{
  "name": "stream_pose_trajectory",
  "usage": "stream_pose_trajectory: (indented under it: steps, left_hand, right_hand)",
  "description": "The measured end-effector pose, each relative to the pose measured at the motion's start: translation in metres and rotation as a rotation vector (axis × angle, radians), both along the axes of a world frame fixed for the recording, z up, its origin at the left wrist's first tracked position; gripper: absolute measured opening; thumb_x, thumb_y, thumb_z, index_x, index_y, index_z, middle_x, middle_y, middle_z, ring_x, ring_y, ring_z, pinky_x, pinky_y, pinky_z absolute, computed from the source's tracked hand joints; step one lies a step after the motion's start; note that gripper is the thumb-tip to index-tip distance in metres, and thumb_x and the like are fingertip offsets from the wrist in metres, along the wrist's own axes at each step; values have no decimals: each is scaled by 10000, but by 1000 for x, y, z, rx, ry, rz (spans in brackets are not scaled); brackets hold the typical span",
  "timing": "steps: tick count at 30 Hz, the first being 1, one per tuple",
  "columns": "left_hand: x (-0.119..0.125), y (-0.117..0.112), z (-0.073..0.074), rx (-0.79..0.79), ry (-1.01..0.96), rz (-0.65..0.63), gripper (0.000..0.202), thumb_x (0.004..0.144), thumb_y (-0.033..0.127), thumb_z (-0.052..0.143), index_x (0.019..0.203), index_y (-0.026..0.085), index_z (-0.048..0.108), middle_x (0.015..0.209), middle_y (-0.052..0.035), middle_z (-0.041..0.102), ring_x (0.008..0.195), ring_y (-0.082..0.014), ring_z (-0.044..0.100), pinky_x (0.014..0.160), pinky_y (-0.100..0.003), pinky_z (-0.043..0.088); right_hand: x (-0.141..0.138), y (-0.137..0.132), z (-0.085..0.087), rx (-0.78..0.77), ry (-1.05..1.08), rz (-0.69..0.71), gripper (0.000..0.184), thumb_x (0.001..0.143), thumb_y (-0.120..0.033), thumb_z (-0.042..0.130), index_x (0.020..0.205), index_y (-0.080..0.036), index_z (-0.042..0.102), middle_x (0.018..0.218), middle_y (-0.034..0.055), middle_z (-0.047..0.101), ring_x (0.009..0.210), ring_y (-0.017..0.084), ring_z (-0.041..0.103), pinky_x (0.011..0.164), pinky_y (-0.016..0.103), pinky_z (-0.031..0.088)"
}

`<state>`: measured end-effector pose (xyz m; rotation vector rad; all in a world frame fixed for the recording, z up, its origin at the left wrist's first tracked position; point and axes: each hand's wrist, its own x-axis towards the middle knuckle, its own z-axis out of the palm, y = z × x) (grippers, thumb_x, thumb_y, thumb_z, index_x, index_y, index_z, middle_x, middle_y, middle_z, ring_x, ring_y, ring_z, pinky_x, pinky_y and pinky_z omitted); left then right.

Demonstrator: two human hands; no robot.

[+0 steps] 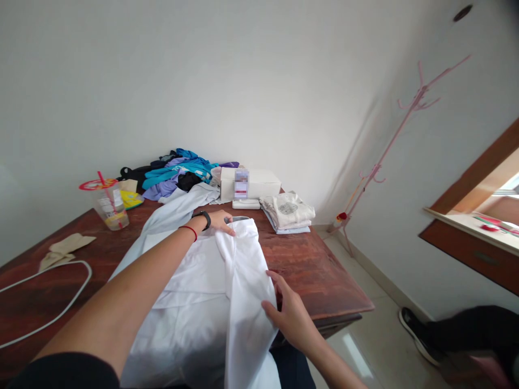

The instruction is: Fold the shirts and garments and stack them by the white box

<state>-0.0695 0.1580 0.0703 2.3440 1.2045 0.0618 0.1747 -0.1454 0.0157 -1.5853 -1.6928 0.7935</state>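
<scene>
A white shirt (190,302) lies spread over the near part of the table and hangs past its front edge. Its right side is folded inward in a long strip (247,270). At the far end of that strip, my left hand (221,221), with a dark watch and a red string on the wrist, has its fingers closed on the cloth. My right hand (292,310) touches the strip's right edge, thumb and forefinger apart. Some of its fingertips are hidden behind the cloth.
On the brown wooden table (320,281) are a heap of clothes (178,170), a white box (259,183), folded clothes (290,210), a plastic cup with a straw (110,208) and a white cable (87,275). A pink coat stand (393,140) leans in view. Someone's shoe (417,335) shows at right.
</scene>
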Motion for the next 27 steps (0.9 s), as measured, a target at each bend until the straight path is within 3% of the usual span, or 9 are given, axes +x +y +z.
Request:
stream_pose_trajectory:
  steps: [5,10,16,20,22,24,27]
  left_hand:
    - [-7,11,-1,-61,-20,6,531,552,683,806,747,204,682,779,1,674,772,-191,587,688,-269,421]
    - [-23,17,3,-17,-136,56,488,567,640,820,712,200,668,736,13,643,732,-168,550,664,-260,399]
    - [-69,30,11,112,-234,265,466,594,620,783,687,192,624,741,-2,637,764,-189,572,703,-272,426]
    - [-103,35,17,199,-178,447,383,660,538,761,683,182,621,769,-43,668,797,-229,607,733,-312,455]
    - [-114,35,18,246,-116,517,342,690,484,760,690,168,627,794,-73,679,834,-267,626,770,-348,471]
    - [-117,32,17,318,-58,564,302,740,425,733,783,138,651,878,-117,687,922,-321,631,852,-413,477]
    - [-111,20,13,450,-23,510,350,826,312,634,1102,96,632,1167,-178,651,1167,-360,563,1032,-490,413]
  right_hand:
    - [1,13,-16,165,183,-27,485,856,-229,564,1341,-225,569,1159,76,706,1037,240,675,929,357,536]
    - [21,51,2,235,151,3,459,867,-200,542,1324,-224,570,1302,90,654,1212,252,611,1080,420,456]
    - [38,140,39,211,-72,78,397,877,-188,547,1268,-215,615,1175,82,697,1038,244,658,966,415,497]
    - [31,211,53,227,-196,236,412,875,-120,559,1272,-211,620,1250,90,669,1105,230,633,987,389,476]
    - [28,230,60,205,-277,256,409,886,-125,573,1290,-175,611,1232,121,661,1043,226,651,958,385,490]
    - [31,226,67,204,-356,243,378,918,-196,588,1293,-151,608,1237,148,641,1003,231,661,933,389,502]
    - [45,172,71,217,-465,217,343,959,-381,580,1236,-188,641,1227,134,638,1036,261,662,939,415,504]
